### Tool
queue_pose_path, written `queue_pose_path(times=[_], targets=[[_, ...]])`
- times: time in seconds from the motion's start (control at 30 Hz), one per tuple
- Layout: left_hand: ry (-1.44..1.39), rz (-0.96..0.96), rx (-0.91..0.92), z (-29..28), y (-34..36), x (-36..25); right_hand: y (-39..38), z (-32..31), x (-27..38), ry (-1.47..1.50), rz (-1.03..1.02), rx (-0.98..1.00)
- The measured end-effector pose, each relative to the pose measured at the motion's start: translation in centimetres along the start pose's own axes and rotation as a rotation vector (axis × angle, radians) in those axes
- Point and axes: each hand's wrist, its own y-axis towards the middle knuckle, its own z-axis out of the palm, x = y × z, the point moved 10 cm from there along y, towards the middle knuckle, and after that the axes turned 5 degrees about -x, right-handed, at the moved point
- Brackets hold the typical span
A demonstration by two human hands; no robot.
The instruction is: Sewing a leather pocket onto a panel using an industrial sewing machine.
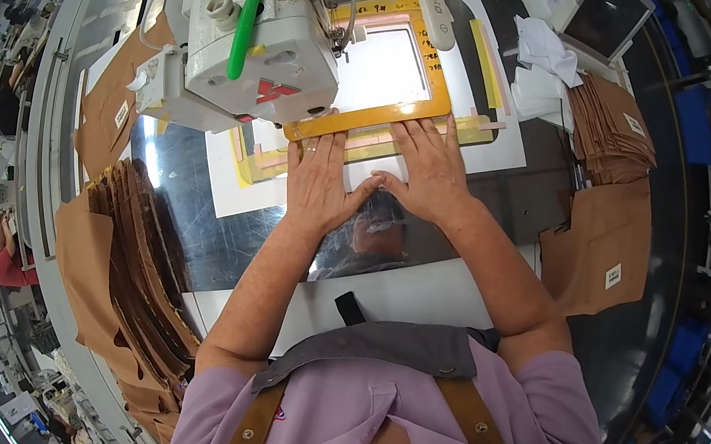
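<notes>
An orange template frame [372, 113] with dark markings lies under the white sewing machine head [271, 47], around a white rectangular area [381, 71]. Beneath it is a white board [493, 150] edged with yellow and pink strips [468, 132]. My left hand [316, 176] and my right hand [426, 173] lie flat with fingers outstretched, their fingertips at the near bar of the orange frame. The two thumbs meet below it, over the shiny metal bed [242, 256]. A green-handled tool [242, 38] rests on the machine.
Stacked brown pieces stand at my left [112, 270] and at the right [605, 130], with another labeled brown piece [599, 238] nearer. White cloth [548, 49] and a screen [597, 20] are at the back right. Co-workers [9, 264] sit at machines far left.
</notes>
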Motion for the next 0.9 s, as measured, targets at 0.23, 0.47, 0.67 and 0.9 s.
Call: queue_pose_path(times=[0.23, 0.47, 0.67, 0.9], targets=[[0.091, -0.054, 0.031, 0.3, -0.1, 0.7, 0.0, 0.0, -0.1, -0.004, 0.013, 0.008], [-0.006, -0.001, -0.032, 0.3, -1.0, 0.4, 0.0, -0.4, 0.1, 0.025, -0.006, -0.029], [0.000, -0.038, -0.009, 0.1, -0.5, 0.5, 0.2, -0.5, 0.1, 0.054, -0.002, -0.021], [-0.074, -0.143, 0.019, -0.5, -0.7, 1.4, 0.5, 0.0, -0.3, -0.030, 0.080, -0.032]])
